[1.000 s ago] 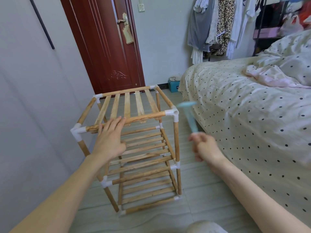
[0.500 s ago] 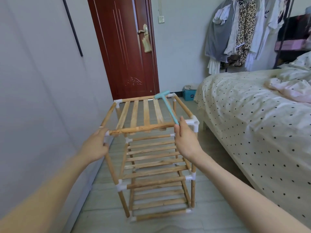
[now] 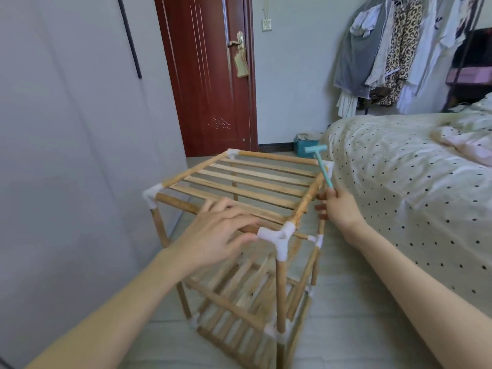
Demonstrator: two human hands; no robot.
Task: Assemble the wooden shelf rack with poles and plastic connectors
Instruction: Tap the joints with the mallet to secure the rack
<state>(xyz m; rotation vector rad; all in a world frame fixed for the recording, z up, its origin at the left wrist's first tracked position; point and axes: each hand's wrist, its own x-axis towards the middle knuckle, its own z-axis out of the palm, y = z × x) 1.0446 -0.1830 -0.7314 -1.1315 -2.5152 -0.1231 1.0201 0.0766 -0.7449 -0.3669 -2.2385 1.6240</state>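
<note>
Wooden shelf rack (image 3: 239, 198) stands on the tiled floor (image 3: 359, 302) in the centre of the frame, turned so one corner points toward the bottom edge. Top tier slats run left-right between round poles; two more slatted tiers show below, blurred. White plastic connector (image 3: 279, 239) caps the near top corner, another (image 3: 152, 194) sits on the left top corner, a third (image 3: 232, 153) on the far corner by the door. Left hand (image 3: 218, 230) lies palm down on the near top pole (image 3: 186, 206), fingers spread and roughly straight, fingertips just beside the near connector; pressing rather than gripping as far as I can see. Right hand (image 3: 339, 209) is at the right side of the top tier, fingers curled around the handle of a small teal plastic mallet (image 3: 319, 161). Mallet stands nearly upright, head up, above the far right top corner; can't tell whether the head touches the rack. Right hand's knuckles are just beside the right-hand top pole (image 3: 308, 198); contact unclear. Bed (image 3: 412, 195) with a dotted cream cover fills the right of the frame, near the rack's right side. Dark red door (image 3: 207, 75) is upper centre, a grey wall (image 3: 66, 129) takes the left, and clothes (image 3: 394, 49) hang at upper right.
</note>
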